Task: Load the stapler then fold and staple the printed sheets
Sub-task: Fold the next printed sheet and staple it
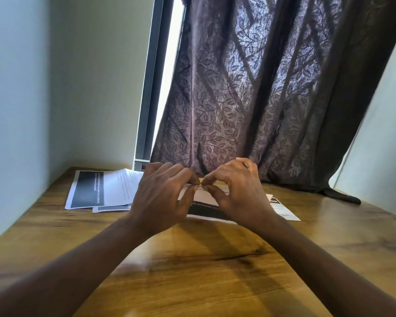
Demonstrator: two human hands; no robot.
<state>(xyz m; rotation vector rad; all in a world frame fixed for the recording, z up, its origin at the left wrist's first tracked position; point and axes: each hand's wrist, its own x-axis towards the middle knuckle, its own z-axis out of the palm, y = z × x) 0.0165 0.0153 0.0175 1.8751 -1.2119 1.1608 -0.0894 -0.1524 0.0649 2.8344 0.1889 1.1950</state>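
Note:
A printed sheet (206, 202), white with a black band, lies folded on the wooden table (192, 259) under both hands. My left hand (162, 197) and my right hand (236, 191) meet fingertip to fingertip over its far folded edge, each pinching that edge with curled fingers and thumb. More printed sheets (101, 191) with dark blocks lie at the back left of the table. Another printed sheet (284, 209) sticks out to the right from under my right hand. No stapler is in view.
A dark leaf-patterned curtain (261, 99) hangs behind the table, its hem resting on the back right of the tabletop. A window frame (146, 99) and pale walls stand at the left and right. Bare wood lies in front of my arms.

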